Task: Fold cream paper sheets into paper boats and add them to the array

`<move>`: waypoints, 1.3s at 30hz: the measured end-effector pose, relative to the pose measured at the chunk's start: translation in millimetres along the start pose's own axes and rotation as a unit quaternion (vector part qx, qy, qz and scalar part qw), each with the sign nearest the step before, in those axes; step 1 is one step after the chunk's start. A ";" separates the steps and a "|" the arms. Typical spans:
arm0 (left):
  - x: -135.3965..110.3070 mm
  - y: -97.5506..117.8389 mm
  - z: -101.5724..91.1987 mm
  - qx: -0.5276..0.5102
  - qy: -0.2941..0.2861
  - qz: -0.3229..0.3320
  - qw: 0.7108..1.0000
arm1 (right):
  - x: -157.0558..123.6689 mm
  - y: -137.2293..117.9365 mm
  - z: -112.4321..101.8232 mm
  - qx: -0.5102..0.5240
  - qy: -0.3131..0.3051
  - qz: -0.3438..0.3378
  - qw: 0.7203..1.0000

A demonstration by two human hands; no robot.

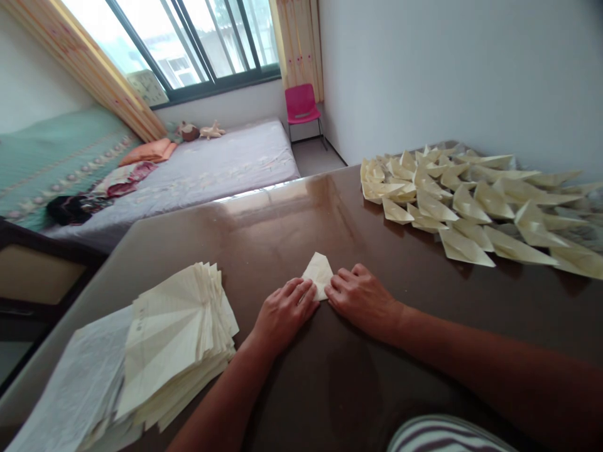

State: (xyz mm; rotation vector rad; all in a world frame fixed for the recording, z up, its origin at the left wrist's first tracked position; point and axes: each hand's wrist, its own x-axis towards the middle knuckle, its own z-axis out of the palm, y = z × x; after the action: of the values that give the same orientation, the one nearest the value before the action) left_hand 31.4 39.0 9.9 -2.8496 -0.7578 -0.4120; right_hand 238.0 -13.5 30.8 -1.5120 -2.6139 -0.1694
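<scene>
A small folded piece of cream paper lies on the brown table between my hands, its pointed end facing away from me. My left hand rests at its lower left edge, with the fingers curled and pressed onto the paper. On the opposite edge, my right hand grips with bent fingers and the thumb close to the tabletop. The fingertips partly cover both sides of the paper. To the left is a thick stack of creased cream sheets; at the far right sit many folded paper boats in rows.
Grey-white printed sheets lie under and beside the stack. The glossy brown table reaches towards a bed below the window. A pink chair stands in the corner, and a white wall borders the right side.
</scene>
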 end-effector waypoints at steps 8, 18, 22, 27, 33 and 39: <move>3.9 18.2 -12.5 -0.012 0.071 0.016 0.997 | 2.5 9.4 6.5 0.020 0.022 -0.005 1.000; 2.0 -16.6 -8.4 -0.187 0.025 -0.060 0.980 | 12.6 52.5 33.2 0.312 0.142 -0.013 0.939; -0.1 -13.8 -2.5 -0.178 0.008 -0.018 0.984 | 14.4 52.4 37.8 0.365 0.139 -0.025 0.920; -1.4 -6.8 -5.9 -0.062 0.004 0.021 0.998 | 15.2 52.2 40.4 0.288 0.112 -0.051 0.950; 0.0 6.7 -12.1 -0.010 -0.062 -0.019 0.998 | 11.7 50.4 30.1 0.292 0.113 -0.037 0.949; 2.5 26.9 -12.8 -0.003 -0.073 -0.052 0.996 | 12.2 49.0 33.4 0.361 0.099 -0.056 0.926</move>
State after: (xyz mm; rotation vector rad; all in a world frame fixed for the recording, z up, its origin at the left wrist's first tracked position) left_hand 44.3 14.2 20.4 -2.8798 -0.9362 -0.2200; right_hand 272.9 26.4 1.7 -1.0181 -2.2135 0.5443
